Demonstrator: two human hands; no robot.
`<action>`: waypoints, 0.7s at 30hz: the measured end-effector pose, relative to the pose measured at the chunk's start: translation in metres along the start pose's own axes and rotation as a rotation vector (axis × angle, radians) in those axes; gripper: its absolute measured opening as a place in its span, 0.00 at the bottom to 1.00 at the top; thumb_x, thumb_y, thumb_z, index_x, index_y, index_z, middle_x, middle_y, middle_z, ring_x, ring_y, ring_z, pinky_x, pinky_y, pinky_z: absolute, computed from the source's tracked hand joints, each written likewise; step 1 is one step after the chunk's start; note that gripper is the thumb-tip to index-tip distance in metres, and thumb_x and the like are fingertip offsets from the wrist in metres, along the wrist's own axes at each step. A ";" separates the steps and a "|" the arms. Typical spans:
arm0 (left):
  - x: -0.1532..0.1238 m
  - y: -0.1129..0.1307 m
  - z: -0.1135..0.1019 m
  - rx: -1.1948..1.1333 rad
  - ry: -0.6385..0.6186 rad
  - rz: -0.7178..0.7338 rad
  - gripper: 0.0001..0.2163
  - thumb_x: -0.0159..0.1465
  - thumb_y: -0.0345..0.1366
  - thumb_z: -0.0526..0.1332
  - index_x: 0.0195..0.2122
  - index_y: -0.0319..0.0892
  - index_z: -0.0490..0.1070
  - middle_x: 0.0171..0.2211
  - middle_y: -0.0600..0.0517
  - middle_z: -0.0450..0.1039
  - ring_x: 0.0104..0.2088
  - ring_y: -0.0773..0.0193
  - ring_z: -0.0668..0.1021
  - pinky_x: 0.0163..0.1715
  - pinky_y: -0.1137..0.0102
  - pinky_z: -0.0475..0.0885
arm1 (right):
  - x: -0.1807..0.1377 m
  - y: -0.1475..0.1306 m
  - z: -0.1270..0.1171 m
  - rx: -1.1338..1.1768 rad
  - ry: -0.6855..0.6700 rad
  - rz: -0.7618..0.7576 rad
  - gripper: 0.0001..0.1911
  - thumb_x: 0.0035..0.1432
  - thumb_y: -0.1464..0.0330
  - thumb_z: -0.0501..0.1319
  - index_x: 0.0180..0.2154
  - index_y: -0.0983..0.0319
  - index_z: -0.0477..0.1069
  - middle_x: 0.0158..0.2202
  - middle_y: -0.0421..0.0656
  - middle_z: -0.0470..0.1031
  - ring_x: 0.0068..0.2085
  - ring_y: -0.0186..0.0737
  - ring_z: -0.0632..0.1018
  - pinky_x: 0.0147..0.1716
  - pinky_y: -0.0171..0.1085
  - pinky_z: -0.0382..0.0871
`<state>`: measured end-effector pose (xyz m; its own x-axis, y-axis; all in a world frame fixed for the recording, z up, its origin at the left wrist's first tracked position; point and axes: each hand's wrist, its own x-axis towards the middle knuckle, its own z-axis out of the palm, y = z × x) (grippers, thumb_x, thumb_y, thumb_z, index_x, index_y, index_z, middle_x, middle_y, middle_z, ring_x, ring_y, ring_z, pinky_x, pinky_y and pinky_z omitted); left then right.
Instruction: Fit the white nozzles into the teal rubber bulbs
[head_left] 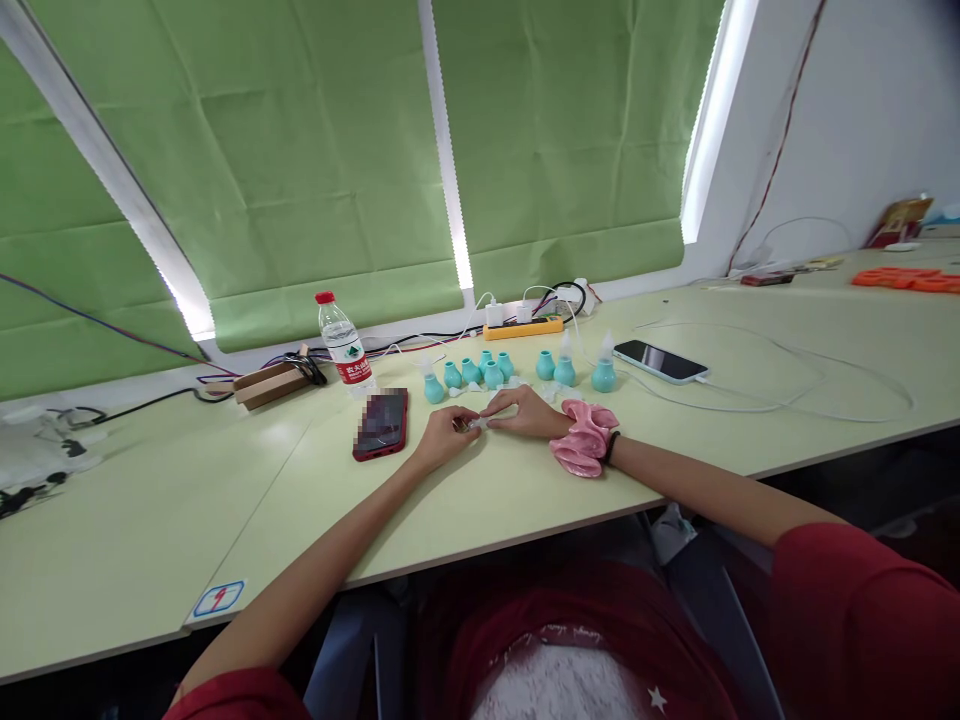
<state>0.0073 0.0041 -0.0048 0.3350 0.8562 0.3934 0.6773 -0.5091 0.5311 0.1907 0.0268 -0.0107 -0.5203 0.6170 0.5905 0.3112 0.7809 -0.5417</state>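
Close together over the table, my left hand (444,437) and my right hand (523,412) both pinch a small clear plastic piece (478,423). Its exact shape is too small to make out. Just beyond my fingers stand several turquoise rubber bulbs (493,376) with open tops. A bulb with a clear nozzle (603,374) stands to the right, and others with clear tips are among the group. Small clear plastic pieces (550,391) lie in front of the bulbs. A pink scrunchie (583,438) is around my right wrist.
A red-cased phone (381,424) lies left of my hands, with a water bottle (346,345) behind it. A charging phone (660,362) and its white cable (765,408) lie to the right. An orange power strip (523,328) and a cardboard box (276,384) are at the back.
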 end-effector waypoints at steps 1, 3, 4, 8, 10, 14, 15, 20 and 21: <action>0.000 -0.001 0.001 -0.004 -0.003 0.001 0.12 0.49 0.36 0.57 0.33 0.37 0.73 0.28 0.51 0.73 0.25 0.68 0.71 0.27 0.74 0.66 | 0.000 0.001 0.000 -0.019 -0.011 -0.018 0.13 0.45 0.67 0.60 0.36 0.62 0.74 0.32 0.43 0.74 0.34 0.35 0.74 0.37 0.33 0.66; 0.001 -0.003 0.002 -0.003 -0.006 0.005 0.12 0.49 0.37 0.57 0.33 0.37 0.72 0.28 0.50 0.73 0.25 0.68 0.70 0.26 0.74 0.65 | 0.000 0.001 0.000 -0.050 -0.023 -0.044 0.13 0.46 0.68 0.60 0.37 0.61 0.73 0.33 0.43 0.74 0.35 0.35 0.73 0.37 0.33 0.66; 0.001 -0.004 0.002 -0.001 -0.008 0.007 0.13 0.50 0.37 0.57 0.34 0.37 0.72 0.27 0.51 0.73 0.25 0.68 0.70 0.26 0.74 0.65 | 0.000 0.001 0.000 -0.060 -0.022 -0.051 0.13 0.46 0.68 0.59 0.37 0.60 0.73 0.33 0.43 0.74 0.35 0.34 0.73 0.37 0.33 0.65; 0.000 -0.004 0.003 -0.003 -0.020 0.000 0.14 0.50 0.38 0.57 0.35 0.37 0.72 0.26 0.51 0.72 0.25 0.68 0.70 0.26 0.74 0.65 | 0.000 0.001 -0.001 -0.041 0.011 -0.038 0.12 0.46 0.69 0.59 0.36 0.61 0.74 0.32 0.44 0.73 0.33 0.34 0.73 0.35 0.34 0.66; 0.000 -0.004 0.002 -0.008 -0.023 -0.005 0.14 0.50 0.38 0.57 0.35 0.37 0.72 0.27 0.50 0.72 0.25 0.68 0.71 0.26 0.74 0.65 | 0.000 0.000 -0.001 -0.002 0.017 -0.005 0.11 0.45 0.69 0.60 0.35 0.62 0.74 0.31 0.44 0.73 0.32 0.34 0.73 0.33 0.33 0.66; 0.001 -0.005 0.002 -0.024 -0.031 -0.011 0.14 0.50 0.38 0.57 0.35 0.37 0.72 0.28 0.50 0.73 0.26 0.67 0.72 0.28 0.73 0.66 | 0.001 0.000 -0.001 0.060 -0.001 0.077 0.14 0.42 0.68 0.62 0.36 0.63 0.74 0.32 0.45 0.73 0.32 0.35 0.73 0.33 0.33 0.67; 0.001 -0.005 0.002 -0.029 -0.034 -0.012 0.14 0.50 0.38 0.57 0.35 0.37 0.72 0.28 0.49 0.73 0.27 0.67 0.72 0.28 0.73 0.66 | 0.001 0.000 -0.001 0.064 -0.002 0.088 0.15 0.42 0.68 0.62 0.36 0.64 0.73 0.32 0.45 0.73 0.32 0.35 0.73 0.32 0.33 0.67; 0.000 -0.005 0.002 -0.032 -0.037 -0.002 0.14 0.51 0.38 0.56 0.35 0.37 0.72 0.28 0.49 0.73 0.26 0.67 0.72 0.27 0.73 0.66 | 0.001 -0.002 -0.001 0.025 0.015 0.062 0.13 0.44 0.65 0.60 0.34 0.63 0.74 0.29 0.45 0.72 0.30 0.34 0.72 0.28 0.32 0.67; 0.000 -0.005 0.002 -0.032 -0.035 0.000 0.13 0.51 0.38 0.56 0.35 0.37 0.72 0.28 0.49 0.73 0.26 0.67 0.72 0.27 0.73 0.67 | 0.001 -0.003 -0.001 0.020 0.022 0.055 0.13 0.44 0.65 0.61 0.33 0.63 0.75 0.28 0.44 0.71 0.30 0.34 0.72 0.28 0.32 0.67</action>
<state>0.0051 0.0072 -0.0087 0.3581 0.8587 0.3665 0.6566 -0.5107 0.5551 0.1903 0.0252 -0.0084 -0.4852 0.6609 0.5725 0.3230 0.7439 -0.5850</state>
